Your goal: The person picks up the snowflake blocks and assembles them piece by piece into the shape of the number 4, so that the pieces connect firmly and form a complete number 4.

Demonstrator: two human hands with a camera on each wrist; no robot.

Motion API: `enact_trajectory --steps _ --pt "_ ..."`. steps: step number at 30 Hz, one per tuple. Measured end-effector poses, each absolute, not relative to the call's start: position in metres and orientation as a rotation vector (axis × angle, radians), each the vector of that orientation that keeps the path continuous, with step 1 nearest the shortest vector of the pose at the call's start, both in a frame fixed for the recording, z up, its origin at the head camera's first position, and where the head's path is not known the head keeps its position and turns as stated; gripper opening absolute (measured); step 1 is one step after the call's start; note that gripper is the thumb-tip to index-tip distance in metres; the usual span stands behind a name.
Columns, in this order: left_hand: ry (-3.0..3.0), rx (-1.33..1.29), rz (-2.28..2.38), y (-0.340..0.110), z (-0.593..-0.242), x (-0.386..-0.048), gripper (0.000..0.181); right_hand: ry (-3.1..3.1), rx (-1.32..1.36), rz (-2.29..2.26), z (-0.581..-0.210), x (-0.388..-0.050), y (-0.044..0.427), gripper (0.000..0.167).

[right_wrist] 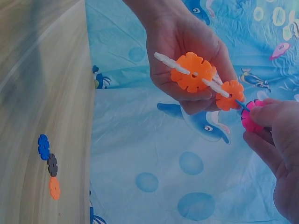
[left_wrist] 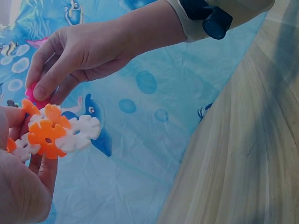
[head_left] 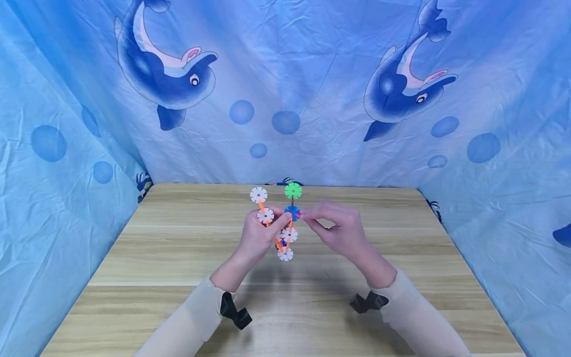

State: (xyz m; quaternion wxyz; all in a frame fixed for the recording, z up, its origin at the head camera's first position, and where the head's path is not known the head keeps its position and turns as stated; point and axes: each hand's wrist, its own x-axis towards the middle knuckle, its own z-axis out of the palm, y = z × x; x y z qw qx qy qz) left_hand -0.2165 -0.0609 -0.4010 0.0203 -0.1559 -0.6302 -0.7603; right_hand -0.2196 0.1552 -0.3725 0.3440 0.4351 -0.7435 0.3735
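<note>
My left hand [head_left: 258, 238] holds a chain of slotted snowflake discs up above the table. White discs [head_left: 258, 195], orange discs [right_wrist: 192, 72], a blue disc [head_left: 292, 209] and a green disc [head_left: 293, 191] make up the chain. At the blue disc, the left thumb presses on its face. A pink snowflake disc [right_wrist: 252, 116] is pinched between thumb and fingers of my right hand [head_left: 341, 225]. In the right wrist view its edge meets the blue disc, seen edge-on; how deep the slots engage cannot be told. The left palm and fingers hide part of the chain.
A wooden table [head_left: 178, 277] stretches beneath both hands. In the right wrist view, a row of blue, dark and orange discs [right_wrist: 52, 165] shows against the wood. Blue dolphin-printed cloth [head_left: 285, 64] hangs behind and at both sides. Each wrist wears a black mount [head_left: 368, 301].
</note>
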Motion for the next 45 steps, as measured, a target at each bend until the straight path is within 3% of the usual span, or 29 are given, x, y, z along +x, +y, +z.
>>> enact_trajectory --steps 8,14,29,41,45 --pt "-1.908 -0.483 -2.350 -0.062 -0.397 -0.220 0.012 -1.878 1.177 1.012 -0.372 -0.226 0.155 0.029" --pt "-1.861 -0.480 -2.308 -0.067 -0.392 -0.225 0.004 -1.973 1.020 1.030 -0.378 -0.236 0.159 0.033" --pt "-1.732 -0.466 -2.321 -0.078 -0.386 -0.228 0.004 -2.504 0.838 1.064 -0.446 -0.284 0.154 0.013" --pt "-1.743 -0.471 -2.309 -0.079 -0.385 -0.226 0.004 -2.847 0.847 0.901 -0.484 -0.300 0.135 0.023" --pt "-1.737 -0.485 -2.318 -0.078 -0.386 -0.225 0.015 -2.928 0.887 0.771 -0.490 -0.302 0.129 0.030"
